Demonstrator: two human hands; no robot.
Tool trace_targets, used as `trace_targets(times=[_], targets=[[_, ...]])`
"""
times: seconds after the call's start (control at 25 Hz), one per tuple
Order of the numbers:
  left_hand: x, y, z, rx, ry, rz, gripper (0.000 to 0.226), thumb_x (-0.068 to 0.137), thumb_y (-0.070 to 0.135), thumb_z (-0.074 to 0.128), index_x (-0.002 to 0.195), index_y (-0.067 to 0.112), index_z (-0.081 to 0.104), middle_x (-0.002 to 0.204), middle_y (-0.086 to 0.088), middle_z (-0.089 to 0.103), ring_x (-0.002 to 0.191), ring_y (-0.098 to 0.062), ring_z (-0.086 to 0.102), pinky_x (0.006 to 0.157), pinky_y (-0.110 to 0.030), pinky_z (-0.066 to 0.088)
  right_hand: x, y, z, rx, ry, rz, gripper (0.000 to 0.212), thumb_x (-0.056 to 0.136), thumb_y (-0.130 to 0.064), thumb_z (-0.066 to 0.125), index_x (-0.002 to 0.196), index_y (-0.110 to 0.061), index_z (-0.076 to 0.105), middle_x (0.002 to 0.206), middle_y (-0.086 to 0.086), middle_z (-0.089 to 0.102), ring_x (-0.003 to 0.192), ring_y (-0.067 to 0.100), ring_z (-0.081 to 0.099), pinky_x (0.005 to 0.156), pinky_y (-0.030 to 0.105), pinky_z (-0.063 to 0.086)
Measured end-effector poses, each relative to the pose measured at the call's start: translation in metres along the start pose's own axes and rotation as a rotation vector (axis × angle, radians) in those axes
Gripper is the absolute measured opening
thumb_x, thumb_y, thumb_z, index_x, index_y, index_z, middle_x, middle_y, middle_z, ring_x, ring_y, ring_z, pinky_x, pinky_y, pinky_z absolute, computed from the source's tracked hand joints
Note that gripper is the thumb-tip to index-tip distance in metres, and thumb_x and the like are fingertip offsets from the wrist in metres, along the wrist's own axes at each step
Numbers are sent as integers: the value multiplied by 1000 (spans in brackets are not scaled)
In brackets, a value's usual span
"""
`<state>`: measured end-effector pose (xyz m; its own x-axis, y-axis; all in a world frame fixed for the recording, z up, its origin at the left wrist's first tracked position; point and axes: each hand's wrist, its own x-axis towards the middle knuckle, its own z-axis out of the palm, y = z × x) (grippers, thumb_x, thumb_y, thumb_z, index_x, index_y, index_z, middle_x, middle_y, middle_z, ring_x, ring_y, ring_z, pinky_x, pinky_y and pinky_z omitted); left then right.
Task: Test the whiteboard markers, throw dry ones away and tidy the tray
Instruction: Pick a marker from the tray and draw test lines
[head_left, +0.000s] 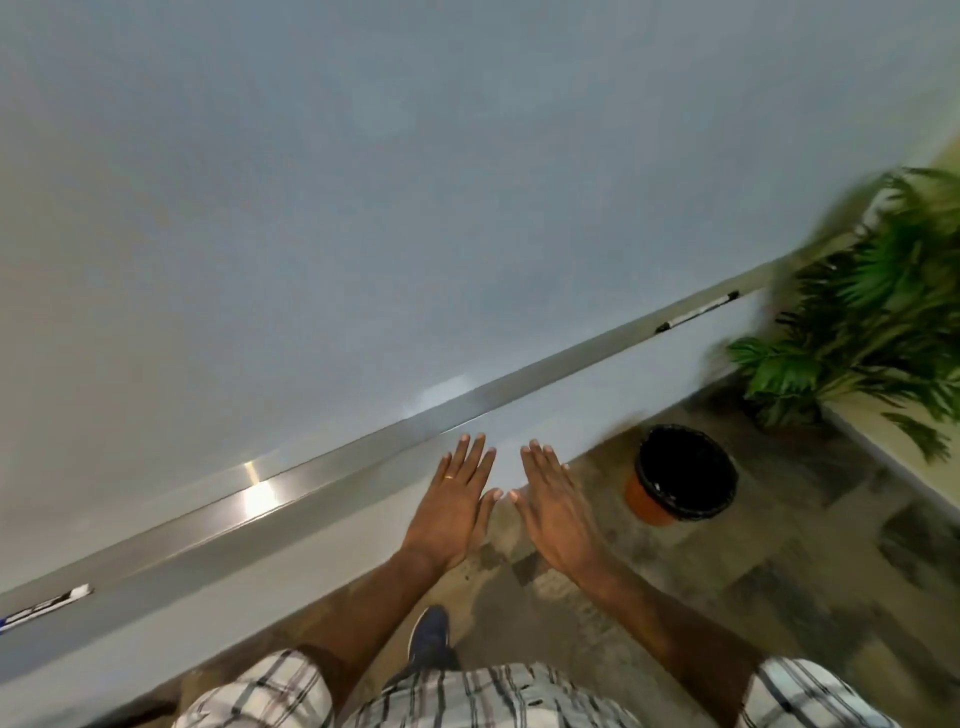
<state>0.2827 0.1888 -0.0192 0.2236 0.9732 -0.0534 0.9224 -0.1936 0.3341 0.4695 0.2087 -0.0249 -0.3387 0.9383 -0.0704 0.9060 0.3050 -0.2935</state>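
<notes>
A large whiteboard (363, 208) fills the upper view, with a long metal tray (332, 470) running diagonally along its bottom edge. A white marker with black ends (696, 312) lies on the tray at the far right. Another white marker with blue print (44, 608) lies on the tray at the far left edge. My left hand (457, 499) and my right hand (553, 501) are held flat, palms down, side by side just below the tray's middle. Both hold nothing, and their thumbs nearly touch.
An orange bin with a black liner (680, 475) stands on the floor to the right of my hands. A green potted plant (872, 306) fills the right corner. My dark shoe (428, 631) is on the mottled floor below the hands.
</notes>
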Motion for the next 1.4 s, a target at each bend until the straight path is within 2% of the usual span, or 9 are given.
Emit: trace_targets(times=[0.12, 0.36, 0.56, 0.76, 0.96, 1.08, 1.24, 1.32, 1.4], targets=[[42, 28, 2, 2, -46, 93, 62, 110, 54, 14, 164, 27, -2, 168, 7, -23, 153, -14, -29, 127, -33, -14, 2, 39, -11, 35, 54, 105, 66, 106, -55, 21, 160, -22, 0, 163, -8, -11, 153, 13, -11, 127, 37, 2], [140, 62, 10, 11, -100, 258, 86, 90, 67, -19, 164, 26, -4, 169, 4, -23, 154, -17, -29, 131, -41, -4, 41, 102, -24, 47, 79, 237, 65, 107, -55, 17, 160, -23, -3, 164, -7, -13, 153, 13, -13, 127, 37, 2], [223, 82, 11, 35, -130, 343, 75, 99, 60, 0, 164, 24, -3, 169, 4, -20, 155, -17, -24, 130, -39, -5, 84, 142, -45, 104, 191, 317, 68, 104, -54, 5, 160, -16, 11, 167, 0, 4, 155, 19, 0, 127, 41, 10], [297, 103, 20, 31, -114, 450, 62, 112, 43, 27, 165, 18, 7, 167, 5, -13, 156, -17, -16, 129, -35, -1, 115, 182, -67, 129, 249, 428, 60, 109, -45, 21, 160, -16, 12, 167, 2, 4, 155, 18, -2, 127, 41, 9], [359, 134, 32, 35, -128, 465, 63, 111, 45, 27, 164, 21, 4, 167, 6, -13, 154, -15, -19, 122, -28, -12, 152, 244, -81, 161, 239, 431, 58, 110, -38, 25, 160, -15, 7, 167, 1, -2, 155, 17, -6, 127, 42, 6], [407, 153, 46, 33, -120, 442, 63, 111, 45, 26, 164, 19, 5, 167, 4, -12, 155, -17, -17, 127, -34, -3, 188, 292, -94, 152, 194, 371, 64, 106, -51, 5, 160, -15, 3, 167, 2, -4, 155, 18, -8, 127, 41, 6], [475, 186, 70, 16, -104, 307, 60, 111, 49, 16, 163, 26, -4, 164, 8, -19, 152, -14, -22, 124, -33, -10, 237, 363, -125, 124, 128, 200, 103, 82, -69, -33, 159, -10, 3, 166, 10, -4, 154, 28, -7, 127, 44, 5], [500, 201, 78, -7, -76, 278, 64, 106, 54, 0, 163, 25, 7, 167, 5, -7, 157, -18, -8, 127, -35, -6, 258, 392, -140, 155, 90, 159, 111, 77, -71, -34, 158, -8, 7, 166, 12, -2, 154, 31, -4, 126, 47, 6], [524, 213, 85, 65, -105, 275, 76, 107, 49, -5, 152, 17, 47, 163, -5, 35, 151, -26, 36, 128, -39, 19, 280, 421, -143, 157, -6, 122, 98, 88, -68, -20, 159, -8, 14, 166, 11, 7, 154, 29, 8, 124, 49, 16]])
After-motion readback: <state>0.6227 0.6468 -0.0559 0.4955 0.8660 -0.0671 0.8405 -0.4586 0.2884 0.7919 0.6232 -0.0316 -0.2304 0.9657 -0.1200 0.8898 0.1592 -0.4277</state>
